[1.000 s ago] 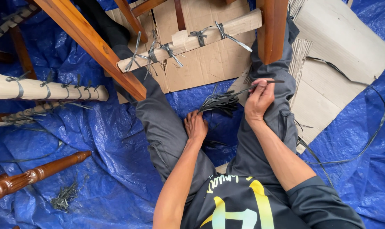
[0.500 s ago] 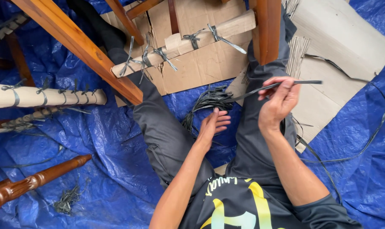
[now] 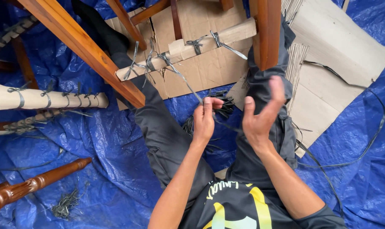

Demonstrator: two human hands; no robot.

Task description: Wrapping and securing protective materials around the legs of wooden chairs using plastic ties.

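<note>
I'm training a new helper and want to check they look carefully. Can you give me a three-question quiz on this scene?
1. True or false: the left hand pinches a thin grey strap.
2. What lies under the person's legs: A green mat, B blue tarp, C bare concrete?
3. What wraps the rail that the tied straps go round?

Key: 1 true; 2 B; 3 cardboard. The right hand is blurred, fingers spread.

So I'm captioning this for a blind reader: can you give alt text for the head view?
Seen from above, a seated person's left hand pinches a thin dark strap running up to a cardboard-wrapped wooden rail, while the right hand is raised open beside it. A bundle of dark straps lies between the legs on a blue tarp.
</note>
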